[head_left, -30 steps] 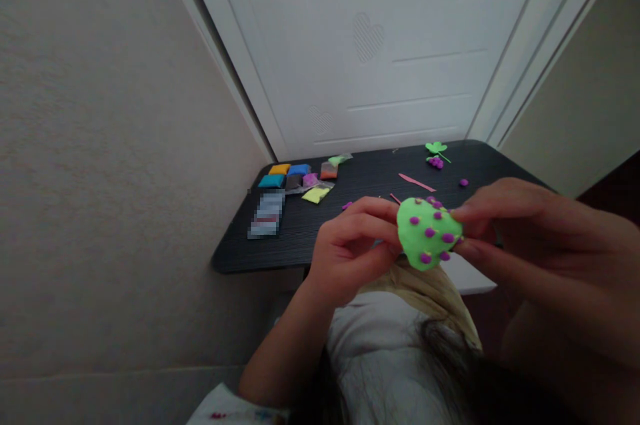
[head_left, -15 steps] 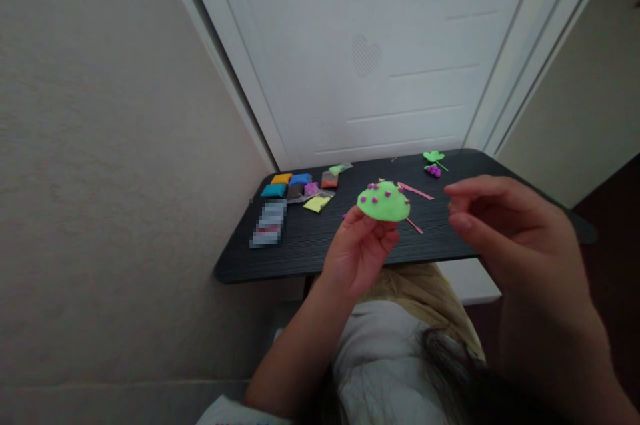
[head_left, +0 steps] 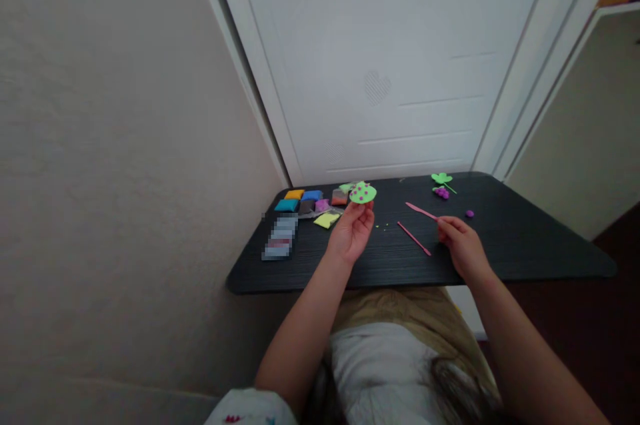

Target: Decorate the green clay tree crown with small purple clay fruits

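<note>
So the green clay cap with purple dots (head_left: 363, 193) is held up above the tabletop (head_left: 530, 248) by the left hand (head_left: 353, 233), with fingers curled closed under it and the dotted side facing up. The right hand (head_left: 463, 245) is mostly closed too, thumb and forefinger brought together on the near end of the pink clay knife (head_left: 421, 211), whose blade points away.

For doing this bit well: the cap is probably best supported lightly from below, since soft clay gets dented easily and the dots could be knocked off. The knife is likely steadier if it's pinched firmly at the handle end and clear of the second pink tool (head_left: 414, 239), which lies just beside it.

Now the count. Two pink tools, one dotted cap. Some yellow crumbs (head_left: 382, 226) are scattered between the hands, too tiny to be counted properly, same with the dots. Beyond the right hand: one loose purple ball (head_left: 469, 213), one purple cluster (head_left: 441, 192), one green clover-shaped leaf (head_left: 442, 179) with a stem. Over on the left, eight clay packets (head_left: 287, 205) can be made out, plus one pixelated item (head_left: 281, 238) that can't be identified.
</note>
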{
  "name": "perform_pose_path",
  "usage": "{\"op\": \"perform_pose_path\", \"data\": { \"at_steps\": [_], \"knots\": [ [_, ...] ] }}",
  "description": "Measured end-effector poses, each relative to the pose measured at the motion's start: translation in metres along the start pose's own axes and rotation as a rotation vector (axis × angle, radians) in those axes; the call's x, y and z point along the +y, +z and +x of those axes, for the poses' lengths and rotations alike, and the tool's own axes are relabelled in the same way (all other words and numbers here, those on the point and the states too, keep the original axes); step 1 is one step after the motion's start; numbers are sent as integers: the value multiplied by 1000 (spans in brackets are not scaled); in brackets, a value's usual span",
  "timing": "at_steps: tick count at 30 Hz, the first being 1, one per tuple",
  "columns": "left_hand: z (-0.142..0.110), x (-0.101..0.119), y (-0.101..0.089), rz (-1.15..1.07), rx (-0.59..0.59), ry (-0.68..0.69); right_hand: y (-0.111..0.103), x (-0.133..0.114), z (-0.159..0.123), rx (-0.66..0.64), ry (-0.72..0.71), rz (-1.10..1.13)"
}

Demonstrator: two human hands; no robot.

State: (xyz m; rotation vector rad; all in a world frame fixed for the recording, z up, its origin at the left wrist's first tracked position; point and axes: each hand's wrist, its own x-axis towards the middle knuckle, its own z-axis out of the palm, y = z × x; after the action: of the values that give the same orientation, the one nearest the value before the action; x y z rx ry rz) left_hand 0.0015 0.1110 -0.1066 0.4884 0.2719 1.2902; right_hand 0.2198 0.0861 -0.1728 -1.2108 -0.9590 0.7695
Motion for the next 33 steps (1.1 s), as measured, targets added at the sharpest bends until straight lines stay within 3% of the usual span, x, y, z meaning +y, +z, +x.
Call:
{"op": "perform_pose_path", "data": {
  "at_steps": [9,22,33],
  "knots": [
    [39,18,-10,101,23,118,2,-7,-13,-71,-11,-69],
    [47,14,5,271,-63,158,0,-2,-13,-111,-18,-118],
    [109,-3,-34,615,182,294,0,2,-10,-85,-7,-83]
  ]
}}
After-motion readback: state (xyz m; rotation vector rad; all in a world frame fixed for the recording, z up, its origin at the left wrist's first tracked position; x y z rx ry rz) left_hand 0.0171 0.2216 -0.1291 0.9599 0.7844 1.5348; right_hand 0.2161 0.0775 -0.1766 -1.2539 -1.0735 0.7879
